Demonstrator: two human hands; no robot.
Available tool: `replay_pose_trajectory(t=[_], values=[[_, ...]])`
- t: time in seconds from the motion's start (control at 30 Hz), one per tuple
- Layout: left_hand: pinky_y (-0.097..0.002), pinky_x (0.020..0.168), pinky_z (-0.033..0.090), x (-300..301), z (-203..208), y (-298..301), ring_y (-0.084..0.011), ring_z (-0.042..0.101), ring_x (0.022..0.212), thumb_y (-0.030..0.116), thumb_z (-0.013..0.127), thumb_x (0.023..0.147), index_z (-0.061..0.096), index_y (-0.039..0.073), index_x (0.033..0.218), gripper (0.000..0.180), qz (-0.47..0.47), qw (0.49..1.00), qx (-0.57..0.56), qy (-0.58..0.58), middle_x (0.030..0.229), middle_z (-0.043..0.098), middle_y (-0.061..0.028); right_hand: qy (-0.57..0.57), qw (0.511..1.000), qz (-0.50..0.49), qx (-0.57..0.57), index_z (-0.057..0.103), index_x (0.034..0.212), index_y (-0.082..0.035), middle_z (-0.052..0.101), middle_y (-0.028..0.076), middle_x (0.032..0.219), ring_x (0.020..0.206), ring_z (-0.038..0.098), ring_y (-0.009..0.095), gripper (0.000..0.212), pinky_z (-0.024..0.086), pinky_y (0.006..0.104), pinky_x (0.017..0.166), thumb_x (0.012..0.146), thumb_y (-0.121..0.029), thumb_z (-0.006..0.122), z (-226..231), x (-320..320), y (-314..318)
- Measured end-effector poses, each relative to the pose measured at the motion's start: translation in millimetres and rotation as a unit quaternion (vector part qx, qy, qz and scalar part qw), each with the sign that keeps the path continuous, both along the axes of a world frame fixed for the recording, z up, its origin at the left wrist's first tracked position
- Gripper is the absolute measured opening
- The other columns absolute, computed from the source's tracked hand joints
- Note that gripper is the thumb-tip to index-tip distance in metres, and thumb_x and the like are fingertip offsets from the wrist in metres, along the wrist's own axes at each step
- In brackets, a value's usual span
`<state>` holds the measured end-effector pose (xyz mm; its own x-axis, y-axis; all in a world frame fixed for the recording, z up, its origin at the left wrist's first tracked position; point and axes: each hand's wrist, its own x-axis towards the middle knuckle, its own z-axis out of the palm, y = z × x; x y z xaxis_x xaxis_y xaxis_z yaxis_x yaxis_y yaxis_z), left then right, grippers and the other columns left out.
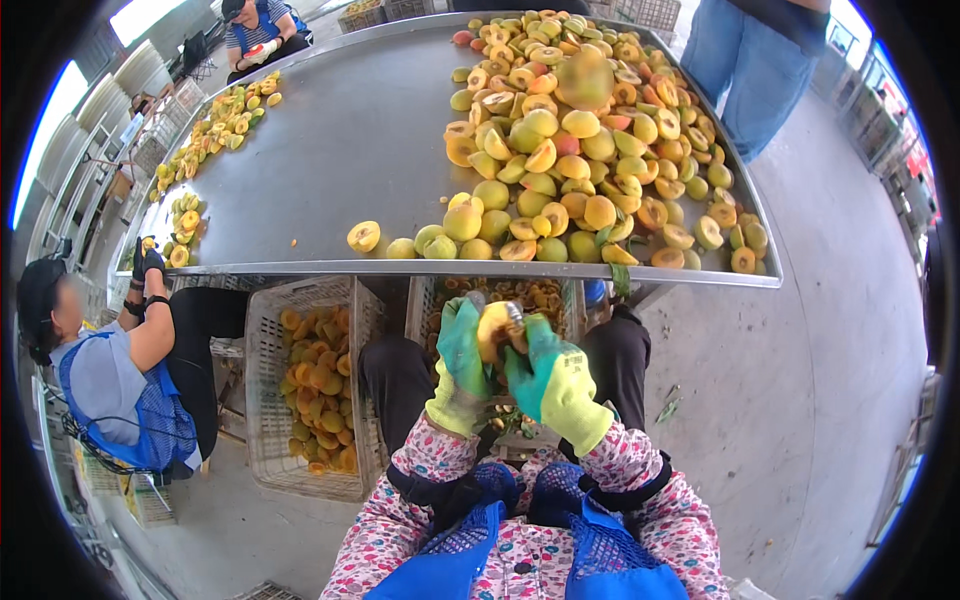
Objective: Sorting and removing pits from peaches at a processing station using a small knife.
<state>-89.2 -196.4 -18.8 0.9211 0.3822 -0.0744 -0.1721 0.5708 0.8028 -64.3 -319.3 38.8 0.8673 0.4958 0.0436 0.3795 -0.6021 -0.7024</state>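
My left hand (462,360), in a green and yellow work glove, is closed round a cut yellow peach (492,331) in front of my chest. My right hand (553,380), gloved alike, grips a small shiny metal tool (516,322) against the fruit's right side. The tool's working end and exact kind are hard to make out. Just beyond and below my hands, between my knees, a crate (574,300) holds peach pieces, partly hidden by my gloves. To its left a pale plastic crate (268,400) contains many orange-yellow peach halves (322,390).
Ahead, a raised-edge metal table (340,150) carries a large heap of whole and halved peaches (560,150), mostly at right, and a smaller row (225,120) at left. A co-worker (125,370) sits at left, another (262,35) at far left. A person in jeans (745,75) stands far right.
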Motion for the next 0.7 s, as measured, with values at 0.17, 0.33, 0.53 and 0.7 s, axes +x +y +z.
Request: replay_pose_trajectory(t=[0.17, 0.33, 0.53, 0.7], values=[[-0.0292, 0.089, 0.048, -13.6, 20.5, 4.6, -0.0162, 0.06, 0.095, 0.037, 0.035, 0.102, 0.052, -0.003, 0.123, 0.049, -0.12, 0.99, -0.063, 0.047, 0.105, 0.062, -0.0101, 0.106, 0.992, 0.05, 0.038, 0.05, 0.105, -0.005, 0.064, 0.025, 0.081, 0.079, 0.063, 0.043, 0.033, 0.048, 0.0494, 0.066, 0.084, -0.028, 0.061, -5.0, 2.8, -13.5], [-0.0361, 0.091, 0.052, -29.8, 12.2, 1.1, -0.0257, 0.06, 0.106, 0.025, 0.034, 0.1, 0.046, -0.005, 0.127, 0.042, -0.064, 0.997, 0.03, -0.014, 0.124, 0.056, -0.0198, 0.15, 0.986, 0.047, 0.059, 0.05, 0.107, -0.003, 0.065, 0.022, 0.083, 0.079, 0.063, 0.042, 0.036, 0.048, 0.0481, 0.066, 0.085, -0.029, 0.06, -0.4, -6.0, -38.9], [-0.0378, 0.094, 0.049, -27.7, 23.4, -17.9, -0.0267, 0.057, 0.109, 0.025, 0.037, 0.098, 0.046, -0.004, 0.125, 0.04, -0.038, 0.999, -0.03, 0.01, 0.125, 0.056, -0.0216, -0.084, 0.995, 0.061, 0.003, 0.051, 0.101, -0.003, 0.063, 0.016, 0.081, 0.07, 0.064, 0.034, 0.03, 0.049, 0.0433, 0.06, 0.085, -0.026, 0.06, -18.2, -22.0, -34.8], [-0.0385, 0.093, 0.049, -29.8, 15.8, -26.4, -0.0266, 0.057, 0.106, 0.024, 0.035, 0.099, 0.042, -0.002, 0.125, 0.038, -0.018, 0.979, 0.198, -0.046, 0.124, 0.055, -0.0228, -0.145, 0.985, 0.088, -0.035, 0.049, 0.107, 0.002, 0.058, 0.013, 0.08, 0.066, 0.062, 0.03, 0.038, 0.047, 0.0389, 0.055, 0.08, -0.019, 0.066, -21.3, -26.8, -39.1]])
